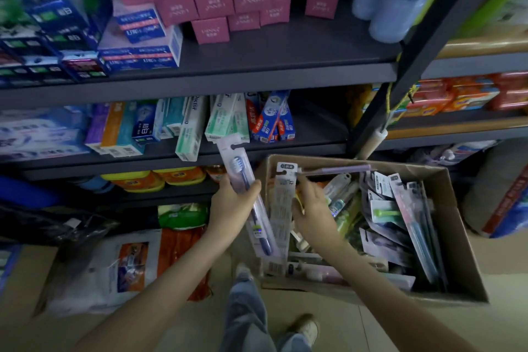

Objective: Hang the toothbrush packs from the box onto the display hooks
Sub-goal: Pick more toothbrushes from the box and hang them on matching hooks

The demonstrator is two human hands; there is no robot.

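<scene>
- Gripping with curled fingers and thumb, the left hand (233,208) holds a clear plastic toothbrush pack with a dark blue brush inside (243,177); it stands nearly upright, hang hole on top.
- The right hand (313,211) pinches a second long pack with a grey-white printed back card (283,203), just right of the first pack; their lower ends overlap.
- Both packs are over the left end of the open brown cardboard box (460,237), which lies under and right of the right hand.
- Many more toothbrush packs (400,217) lie mixed inside the box.
- Beyond both hands, toothpaste cartons (188,128) stand on a dark grey metal shelf (257,48).
</scene>
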